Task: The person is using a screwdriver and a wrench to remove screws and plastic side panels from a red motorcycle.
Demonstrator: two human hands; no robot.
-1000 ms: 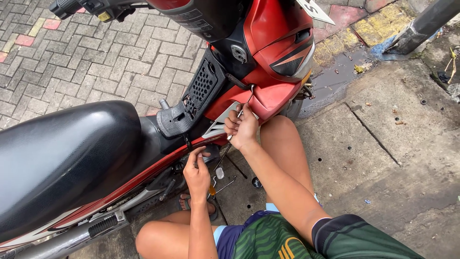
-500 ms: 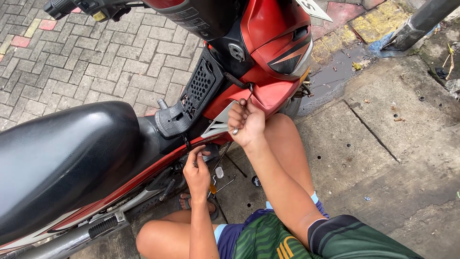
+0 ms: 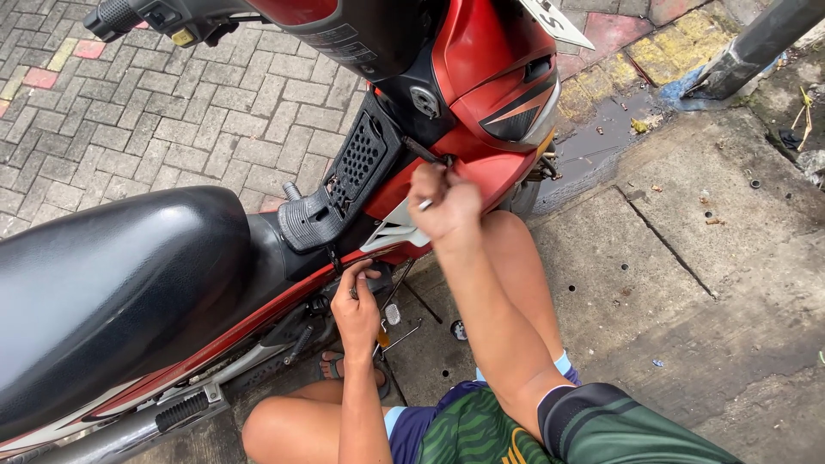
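- Red motorcycle (image 3: 481, 77): it stands on the paving with its black seat (image 3: 112, 283) to the left and its red front cover to the upper right; the person squats close beside its right flank, knees up.
- Right hand (image 3: 443, 202): clenched round a slim metal tool (image 3: 424, 204), whose bright tip pokes out of the fist. The fist sits right against the lower red side panel (image 3: 481, 176), just under the headlight cowl and above a white trim piece (image 3: 394, 232).
- Left hand (image 3: 357, 301): lower down, fingers curled against the underside of the frame near the black ribbed inner cover (image 3: 331, 206). Whether it grips a part or only braces there, I cannot tell.
- Step in hand, as I judge it: working a fastener or clip on the side panel with the tool, while the other hand steadies from below.
- Next move, as a judgement: it calls for keeping the tool seated squarely in the fastener and turning without slipping onto the painted plastic; the lower hand should be ready to catch a loosened piece.
- Nearby: small metal parts (image 3: 391, 314) lie on the concrete floor (image 3: 653, 283) between the feet, and a puddle (image 3: 601, 129) sits by the front wheel.
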